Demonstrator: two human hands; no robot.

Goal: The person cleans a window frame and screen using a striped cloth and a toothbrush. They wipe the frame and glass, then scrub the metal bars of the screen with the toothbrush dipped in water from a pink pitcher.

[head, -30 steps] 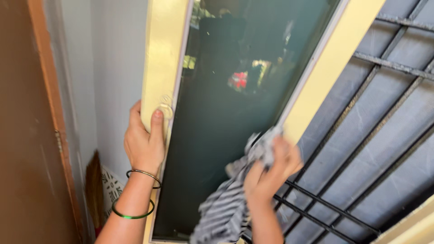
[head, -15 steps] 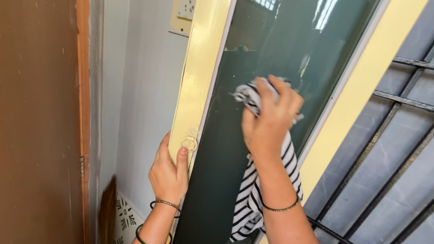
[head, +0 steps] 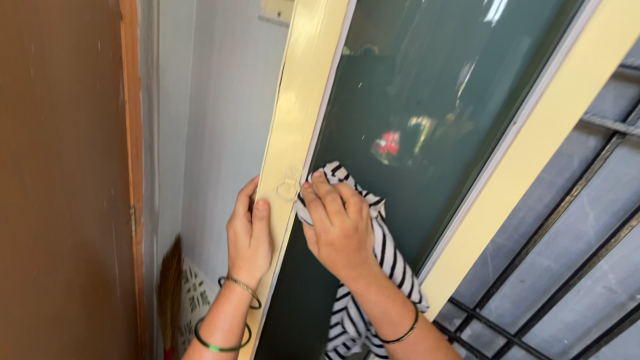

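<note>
A: Where does each hand sit relative to the frame point(head: 300, 113)?

B: The left hand point(head: 249, 233) grips the frame's outer edge, thumb beside its small ring point(head: 288, 189). The right hand point(head: 339, 225), clenched on a striped cloth point(head: 373, 267), presses it against the glass point(head: 413, 120) just inside the frame.

A: Beyond the frame?

B: A broom point(head: 171, 293) by the wall; bars point(head: 573, 267) opposite.

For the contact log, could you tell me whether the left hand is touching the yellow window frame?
Touching. The head view shows the left hand gripping the edge of the yellow window frame, thumb pressed flat on its face.
</note>
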